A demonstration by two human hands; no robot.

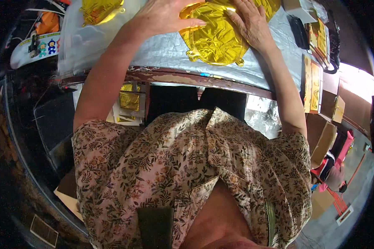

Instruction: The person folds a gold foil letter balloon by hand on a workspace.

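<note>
A crinkled, shiny gold foil balloon (218, 43), flat and with small tabs on its near edge, lies on the silvery-grey table cover (162, 52) at the top of the view. My left hand (166, 16) rests at its left side, thumb stretched over the foil; the upper edge of the picture cuts off part of the fingers. On its right side my right hand (253, 27) lies flat with fingers extended. Another gold foil piece (100, 11) sits farther left on the table, apart from both hands.
The table's worn wooden front edge (174, 78) runs before my body. More gold foil (129, 100) shows below it. A printed white board with cartoon figures (41, 50) and an orange item (48, 23) are at left. Cardboard boxes (324, 143) stand at right.
</note>
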